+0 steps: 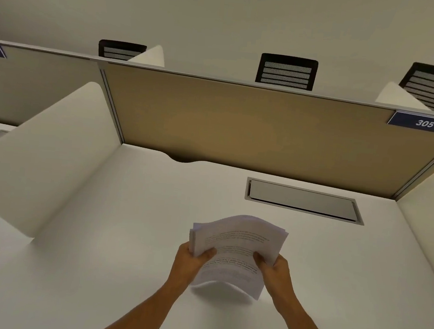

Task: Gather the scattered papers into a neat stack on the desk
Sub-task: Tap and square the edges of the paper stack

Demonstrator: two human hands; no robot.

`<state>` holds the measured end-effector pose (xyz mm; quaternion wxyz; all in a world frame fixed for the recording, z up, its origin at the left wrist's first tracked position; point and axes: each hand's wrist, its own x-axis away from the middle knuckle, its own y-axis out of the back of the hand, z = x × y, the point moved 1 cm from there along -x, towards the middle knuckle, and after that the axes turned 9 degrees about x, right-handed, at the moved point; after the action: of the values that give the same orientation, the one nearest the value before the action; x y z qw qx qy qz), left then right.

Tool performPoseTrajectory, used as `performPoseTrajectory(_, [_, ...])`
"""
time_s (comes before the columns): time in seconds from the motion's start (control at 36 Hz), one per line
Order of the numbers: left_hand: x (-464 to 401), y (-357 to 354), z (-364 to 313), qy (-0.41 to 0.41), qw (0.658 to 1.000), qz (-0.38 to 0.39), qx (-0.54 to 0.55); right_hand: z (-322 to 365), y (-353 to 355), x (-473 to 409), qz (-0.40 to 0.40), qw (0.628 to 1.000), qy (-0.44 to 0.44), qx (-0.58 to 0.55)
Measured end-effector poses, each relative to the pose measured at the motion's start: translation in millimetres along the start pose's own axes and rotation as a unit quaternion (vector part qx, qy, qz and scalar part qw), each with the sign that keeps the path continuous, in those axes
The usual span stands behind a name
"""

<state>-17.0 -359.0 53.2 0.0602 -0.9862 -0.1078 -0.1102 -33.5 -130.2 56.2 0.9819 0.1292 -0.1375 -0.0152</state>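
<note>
A bundle of printed white papers [237, 242] is held above the white desk [113, 234], a little in front of me at the middle. The sheets bow upward and their edges are slightly uneven at the top left. My left hand [192, 258] grips the bundle's left edge with the thumb on top. On the right edge, my right hand [273, 269] holds it the same way. A soft shadow lies on the desk under the bundle's near edge. No loose sheets show elsewhere on the desk.
A grey cable hatch [304, 200] is set into the desk behind the papers. A tan divider panel [254, 125] with a "305" sign [424, 122] closes the back; white side partitions [45, 147] flank the desk. Black chair backs [287, 71] show beyond.
</note>
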Motion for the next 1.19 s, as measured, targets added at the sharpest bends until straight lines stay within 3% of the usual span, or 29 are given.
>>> performPoseTrajectory(0.28, [4.4, 0.0, 20.3, 0.070, 0.995, 0.062, -0.021, -26.5, -7.3, 4.7, 0.047, 0.998, -0.025, 0.038])
performPoseTrajectory(0.47, [-8.1, 7.0, 2.1, 0.046, 0.998, 0.052, 0.009, -30.7, 0.3, -2.5, 0.044, 0.996, -0.009, 0.074])
performPoseTrajectory(0.58, [-26.0, 18.9, -38.6, -0.029, 0.998, 0.038, 0.038, -27.3, 12.3, -13.0, 0.058, 0.988, 0.016, 0.139])
performPoseTrajectory(0.75, [-55.3, 28.1, -95.0, -0.122, 0.982, 0.059, -0.129, 1.0, 24.7, -26.7, 0.070, 0.956, 0.067, 0.275])
performPoseTrajectory(0.89, [-58.4, 18.8, -112.3, -0.104, 0.930, 0.190, -0.298, 32.1, 29.4, -33.3, 0.083, 0.895, 0.121, 0.420])
performPoseTrajectory(0.97, [-54.0, 6.3, -108.6, -0.108, 0.903, 0.240, -0.339, 51.0, 28.3, -33.1, 0.100, 0.850, 0.163, 0.491])
performPoseTrajectory(1.08, [-49.3, 0.0, -94.9, -0.100, 0.930, 0.205, -0.289, 65.4, 30.7, -32.7, 0.124, 0.821, 0.187, 0.525])
performPoseTrajectory(1.19, [-44.0, 8.1, -73.8, -0.074, 0.965, 0.143, -0.205, 69.4, 44.1, -32.5, 0.157, 0.864, 0.157, 0.452])
